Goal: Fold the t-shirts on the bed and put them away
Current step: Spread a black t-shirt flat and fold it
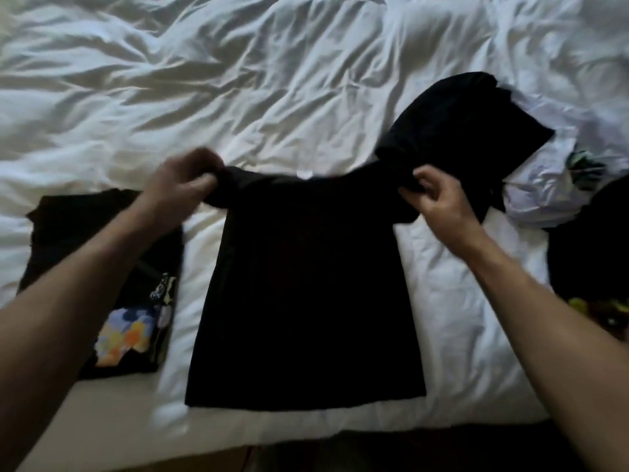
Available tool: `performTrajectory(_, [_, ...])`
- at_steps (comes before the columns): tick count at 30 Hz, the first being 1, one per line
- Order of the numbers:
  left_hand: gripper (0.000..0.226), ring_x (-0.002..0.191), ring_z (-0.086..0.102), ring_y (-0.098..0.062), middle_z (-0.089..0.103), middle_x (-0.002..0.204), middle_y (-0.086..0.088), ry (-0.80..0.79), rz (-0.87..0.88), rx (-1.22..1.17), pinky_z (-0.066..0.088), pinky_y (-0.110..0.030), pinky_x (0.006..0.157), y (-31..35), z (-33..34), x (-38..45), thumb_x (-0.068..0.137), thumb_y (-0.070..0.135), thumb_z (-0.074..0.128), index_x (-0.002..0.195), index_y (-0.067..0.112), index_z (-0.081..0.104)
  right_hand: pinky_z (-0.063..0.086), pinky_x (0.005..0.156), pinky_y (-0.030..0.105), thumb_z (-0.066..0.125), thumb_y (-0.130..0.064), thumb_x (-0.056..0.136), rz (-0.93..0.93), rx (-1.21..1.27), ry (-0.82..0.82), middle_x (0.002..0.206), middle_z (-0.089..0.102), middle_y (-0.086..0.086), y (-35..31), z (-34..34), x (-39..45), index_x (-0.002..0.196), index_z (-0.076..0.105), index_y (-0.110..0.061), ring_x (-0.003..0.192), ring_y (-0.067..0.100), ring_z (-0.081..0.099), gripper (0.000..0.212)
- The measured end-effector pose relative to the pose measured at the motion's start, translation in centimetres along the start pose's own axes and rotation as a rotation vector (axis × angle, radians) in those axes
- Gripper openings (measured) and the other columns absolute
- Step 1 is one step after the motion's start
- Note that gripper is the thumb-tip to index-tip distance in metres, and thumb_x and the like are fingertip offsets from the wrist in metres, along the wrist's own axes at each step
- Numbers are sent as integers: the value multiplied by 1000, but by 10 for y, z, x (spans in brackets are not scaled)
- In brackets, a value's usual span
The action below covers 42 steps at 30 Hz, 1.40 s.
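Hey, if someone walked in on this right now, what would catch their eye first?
First the black t-shirt spread flat in the middle of the white bed, with the left hand and right hand each pinching a shoulder. Next, the folded shirt with a colourful print at the left edge, under the left forearm. At the right lies a heap of unfolded clothes, dark and pale.

place: home bedroom | evidence: bed covered by rumpled white duvet filling the view | clothing: black t-shirts spread on it, folded printed t-shirt at left, heap of garments at right | lighting: dim, indoor
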<state>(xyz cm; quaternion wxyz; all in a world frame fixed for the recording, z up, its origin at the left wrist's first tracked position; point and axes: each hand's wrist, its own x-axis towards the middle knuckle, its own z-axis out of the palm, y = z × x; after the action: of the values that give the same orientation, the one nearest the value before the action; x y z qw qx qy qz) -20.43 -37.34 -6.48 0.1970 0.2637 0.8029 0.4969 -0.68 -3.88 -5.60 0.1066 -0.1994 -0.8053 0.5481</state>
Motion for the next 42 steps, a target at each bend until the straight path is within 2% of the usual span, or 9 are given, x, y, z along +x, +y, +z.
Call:
performTrajectory(6, [21, 74, 59, -24, 59, 84, 2, -239, 220, 530, 42, -32, 65, -47, 47, -160, 73, 14, 53, 90, 26, 51, 43, 89, 14, 54, 6, 62, -162, -507, -197, 95, 69, 11, 64, 17, -157, 99, 67, -6, 89, 15, 61, 41])
performTrajectory(10, [23, 77, 50, -19, 49, 84, 5, -400, 328, 760, 38, -30, 62, -83, 80, -231, 70, 17, 55, 86, 27, 42, 56, 74, 36, 46, -4, 57, -282, -780, -333, 102, 66, 2, 108, 27, -214, 98, 55, -22, 95, 24, 62, 45])
performTrajectory(18, [11, 80, 50, -14, 49, 84, 9, -428, 257, 887, 44, -28, 63, -99, 105, -269, 73, 34, 51, 83, 30, 47, 53, 82, 38, 50, -33, 68, -333, -979, -448, 118, 62, 8, 134, 36, -251, 102, 59, -19, 118, 27, 53, 39])
performTrajectory(21, [21, 81, 48, -10, 50, 83, 13, -354, 143, 811, 41, -26, 65, -93, 108, -270, 78, 52, 55, 82, 31, 56, 46, 95, 44, 54, -51, 77, -221, -848, -422, 124, 59, 7, 135, 39, -257, 103, 65, -21, 127, 26, 46, 41])
performTrajectory(26, [37, 102, 52, -31, 55, 108, -9, 208, -426, 599, 47, -43, 81, -82, 125, -249, 86, 38, 71, 111, 13, 61, 45, 96, 47, 60, -58, 82, 167, -673, 66, 128, 52, 9, 119, 66, -247, 111, 65, -15, 121, 30, 47, 52])
performTrajectory(32, [57, 109, 58, -40, 60, 120, -19, 245, -855, 333, 46, -40, 81, -83, 123, -223, 82, 39, 75, 123, 6, 53, 38, 102, 44, 75, -47, 79, 668, -594, 51, 142, 37, 17, 109, 77, -205, 144, 29, -11, 130, 37, 40, 88])
performTrajectory(36, [57, 92, 68, -27, 73, 102, -9, 182, -857, 110, 57, -46, 82, -94, 115, -226, 75, 52, 76, 113, 11, 68, 39, 100, 50, 78, -44, 74, 465, -902, 125, 136, 40, 20, 101, 92, -214, 144, 34, -7, 123, 39, 42, 90])
performTrajectory(39, [26, 79, 69, -15, 72, 89, -2, 125, -832, -81, 55, -28, 65, -88, 115, -227, 86, 26, 76, 107, 13, 68, 42, 101, 52, 78, -33, 70, 116, -908, 210, 134, 47, 20, 94, 110, -206, 135, 48, -6, 123, 38, 45, 77])
performTrajectory(42, [23, 75, 73, -12, 76, 84, 1, 51, -839, -246, 54, -19, 59, -88, 120, -231, 84, 21, 76, 104, 12, 70, 46, 100, 47, 73, -27, 80, -20, -776, 8, 131, 53, 14, 69, 130, -169, 135, 50, -8, 121, 33, 50, 62])
